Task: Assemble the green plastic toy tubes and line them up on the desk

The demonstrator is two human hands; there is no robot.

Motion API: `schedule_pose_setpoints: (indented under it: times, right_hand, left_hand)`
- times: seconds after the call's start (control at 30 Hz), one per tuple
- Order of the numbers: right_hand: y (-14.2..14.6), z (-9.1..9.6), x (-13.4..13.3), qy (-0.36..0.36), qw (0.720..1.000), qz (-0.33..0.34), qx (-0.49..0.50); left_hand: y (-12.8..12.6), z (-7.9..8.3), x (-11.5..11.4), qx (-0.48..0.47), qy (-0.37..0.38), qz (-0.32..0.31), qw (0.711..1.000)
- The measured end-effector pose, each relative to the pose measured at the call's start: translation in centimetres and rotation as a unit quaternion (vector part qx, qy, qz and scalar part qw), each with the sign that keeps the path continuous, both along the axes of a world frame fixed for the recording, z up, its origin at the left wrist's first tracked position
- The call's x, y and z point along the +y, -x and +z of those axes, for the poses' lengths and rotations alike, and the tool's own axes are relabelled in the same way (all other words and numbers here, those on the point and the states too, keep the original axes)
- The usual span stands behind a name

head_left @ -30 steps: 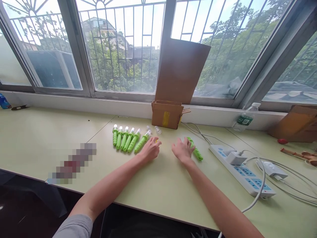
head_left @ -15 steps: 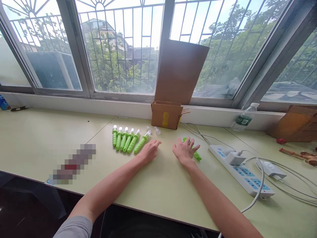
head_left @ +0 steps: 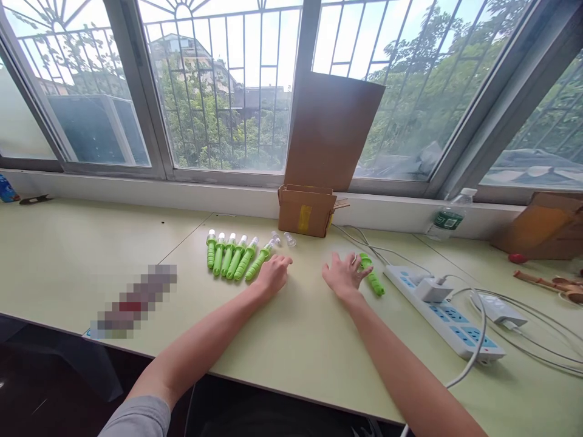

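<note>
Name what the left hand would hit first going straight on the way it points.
Likely the small cardboard box at the sill: the left hand points toward it, though it might first clip the clear cap lying before it.

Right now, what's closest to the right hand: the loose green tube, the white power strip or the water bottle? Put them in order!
1. Loose green tube: at the fingertips of the right hand, on its right side.
2. White power strip: further right, with its near end just past the tube.
3. Water bottle: far right, lying at the back.
</note>
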State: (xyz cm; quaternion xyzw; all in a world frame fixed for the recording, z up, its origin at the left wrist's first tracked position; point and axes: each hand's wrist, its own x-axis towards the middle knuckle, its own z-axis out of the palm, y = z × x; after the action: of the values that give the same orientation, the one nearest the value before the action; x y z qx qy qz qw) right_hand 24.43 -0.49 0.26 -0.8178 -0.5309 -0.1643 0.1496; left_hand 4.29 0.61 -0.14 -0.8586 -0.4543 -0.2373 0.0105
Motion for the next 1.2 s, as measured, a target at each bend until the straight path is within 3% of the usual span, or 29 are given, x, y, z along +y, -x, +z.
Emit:
schedule_pose_setpoints:
  times: [0.17, 0.4, 0.6, 0.73, 0.93, 1.2]
  right_hand:
    - [-2.5, -0.3, 1.0, 0.017, 0.997, -0.074, 0.024]
    - [-5.0, -0.3, 1.1, 0.035, 0.991, -0.12, 0.054]
    - [-3.2, 0.4, 0.6, 0.074, 0.995, -0.042, 0.057]
    - [-1.7, 1.2, 0.1, 0.035, 0.999, 0.01, 0.025]
    - [-1.9, 1.0, -0.1, 0.02, 1.0, 0.009, 0.011]
    - [-1.4, 1.0, -0.1, 0.091, 0.995, 0.021, 0.043]
  left_hand:
    - [0.0, 0.0, 0.0, -0.01, 0.004, -0.003, 1.0]
    - [0.0, 0.0, 0.0, -0.01, 0.001, -0.004, 1.0]
    - [0.0, 0.3, -0.3, -0.01, 0.021, 0.003, 1.0]
    - [0.0, 0.3, -0.3, -0.016, 0.018, 0.001, 1.0]
    - [-0.1, -0.1, -0.1, -0.035, 0.017, -0.004, 0.999]
    - [-0.1, -0.4, 0.2, -0.057, -0.021, -0.003, 0.998]
